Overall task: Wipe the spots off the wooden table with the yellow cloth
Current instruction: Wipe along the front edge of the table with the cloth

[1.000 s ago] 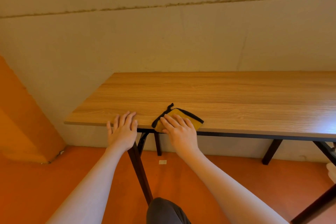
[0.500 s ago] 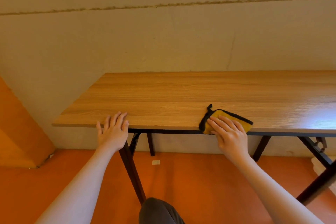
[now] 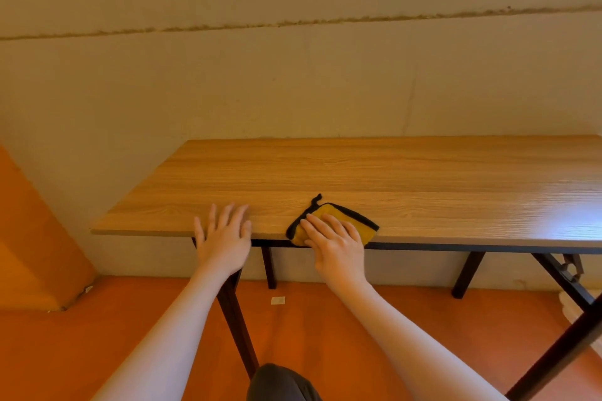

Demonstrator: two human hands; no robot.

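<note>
My left hand [image 3: 224, 238] is lying flat on the near edge of the wooden table [image 3: 407, 179], its fingers straight and slightly spread, holding nothing. Just to its right, my right hand [image 3: 335, 242] is pressing down on the yellow cloth [image 3: 353, 220] with its fingers stretched out flat, not curling round it. The cloth, trimmed in black, is sitting at the table's near edge. Beyond the tabletop, a pale wall [image 3: 293, 81] is rising.

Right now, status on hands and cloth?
Left hand flat on table edge. Right hand flat on cloth, near edge. Nothing in the way.
</note>
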